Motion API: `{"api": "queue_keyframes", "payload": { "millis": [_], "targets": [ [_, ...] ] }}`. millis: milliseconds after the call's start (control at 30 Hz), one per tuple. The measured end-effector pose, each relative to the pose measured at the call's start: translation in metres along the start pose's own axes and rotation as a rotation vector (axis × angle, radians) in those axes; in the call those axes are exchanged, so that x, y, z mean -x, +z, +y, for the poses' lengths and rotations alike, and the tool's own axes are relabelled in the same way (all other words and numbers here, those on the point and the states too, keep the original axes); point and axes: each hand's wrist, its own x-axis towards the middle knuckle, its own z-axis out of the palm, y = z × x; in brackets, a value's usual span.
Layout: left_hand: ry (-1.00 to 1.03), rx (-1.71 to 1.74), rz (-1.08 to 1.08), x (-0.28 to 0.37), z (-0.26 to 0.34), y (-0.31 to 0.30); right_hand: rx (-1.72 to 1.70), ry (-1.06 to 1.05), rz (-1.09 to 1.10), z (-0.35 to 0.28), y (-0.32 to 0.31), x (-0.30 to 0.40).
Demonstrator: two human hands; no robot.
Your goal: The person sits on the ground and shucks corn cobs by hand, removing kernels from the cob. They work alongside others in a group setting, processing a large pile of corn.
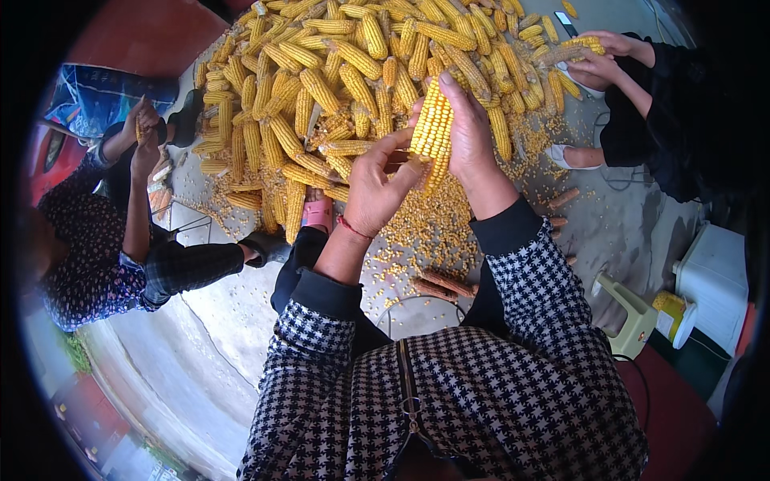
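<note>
My right hand (pixel 470 129) grips a yellow ear of corn (pixel 432 123), its thumb along the upper end. The ear is nearly upright in the picture and most of its kernel rows look full. At its lower end the fingers and thumb of my left hand (pixel 385 177) touch the kernels; what the fingertips pinch is partly hidden. Beyond both hands rises a large heap of husked corn ears (pixel 337 66). Loose kernels (pixel 421 234) are scattered on the floor below my hands. Several bare reddish cobs (pixel 445 284) lie near my feet.
On the left, a seated person's hands (pixel 143 135) hold a cob or ear. At right another person's hands (pixel 601 51) hold ears. A pale green plastic stool (pixel 625 315), a yellow tub (pixel 671 315) and a white box (pixel 716 276) stand at right. A phone (pixel 565 24) lies beyond the heap.
</note>
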Motion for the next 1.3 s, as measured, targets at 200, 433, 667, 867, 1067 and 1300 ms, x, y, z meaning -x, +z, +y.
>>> {"api": "queue_keyframes", "payload": {
  "millis": [200, 433, 667, 867, 1067, 1300],
  "targets": [
    [0.045, -0.163, 0.020, 0.000, 0.000, 0.002, 0.056, -0.016, -0.014, 0.001, 0.002, 0.003],
    [-0.024, 0.012, -0.005, -0.001, 0.001, -0.003, -0.024, 0.039, -0.012, -0.002, 0.003, 0.004],
    [-0.003, -0.166, 0.024, -0.001, 0.001, 0.001, 0.084, -0.046, -0.024, 0.001, 0.002, 0.005],
    [0.022, -0.294, 0.068, 0.000, 0.006, 0.005, 0.111, -0.080, -0.036, 0.001, 0.003, 0.006],
    [0.198, 0.005, 0.242, -0.009, -0.029, 0.007, 0.036, -0.018, -0.051, 0.002, 0.007, 0.012],
    [-0.027, 0.283, 0.000, -0.001, 0.000, -0.001, 0.045, -0.028, -0.112, 0.000, 0.004, 0.007]
  ]
}}
